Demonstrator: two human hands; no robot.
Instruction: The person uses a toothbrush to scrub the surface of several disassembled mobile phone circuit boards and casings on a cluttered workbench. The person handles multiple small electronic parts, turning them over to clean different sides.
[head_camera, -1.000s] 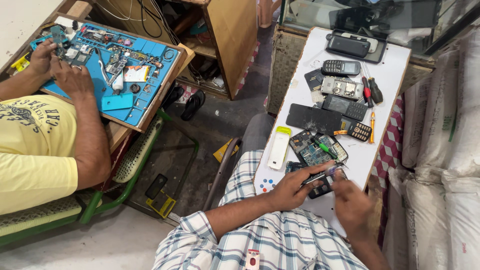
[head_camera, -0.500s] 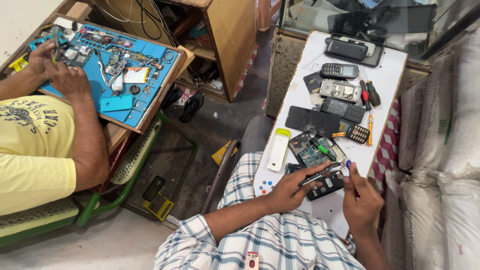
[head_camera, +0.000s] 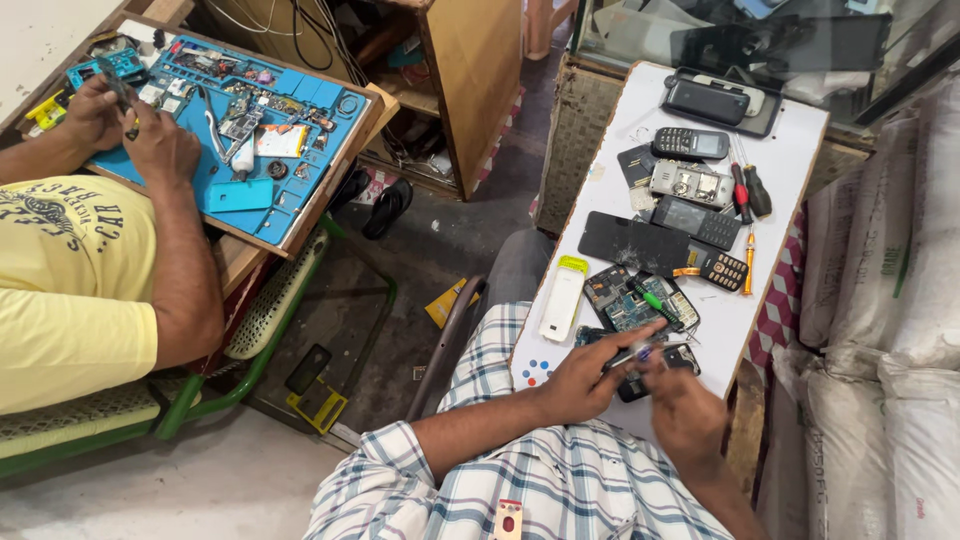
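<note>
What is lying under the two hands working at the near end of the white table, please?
Under the left hand and right hand lies a dark opened phone on the white table; a thin metal tool crosses it. The hands cover most of the phone, so its inner parts cannot be seen.

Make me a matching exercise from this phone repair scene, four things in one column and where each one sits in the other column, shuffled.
Things:
1. white phone
2. red-handled screwdriver
3. blue mat
4. small dark phone

Places:
A. on the co-worker's bench at left
B. between the person's left hand and right hand
C. on the white table's left edge
D. on the table's right side, beside a black-handled one

Pairs: 1-C, 2-D, 3-A, 4-B
</note>
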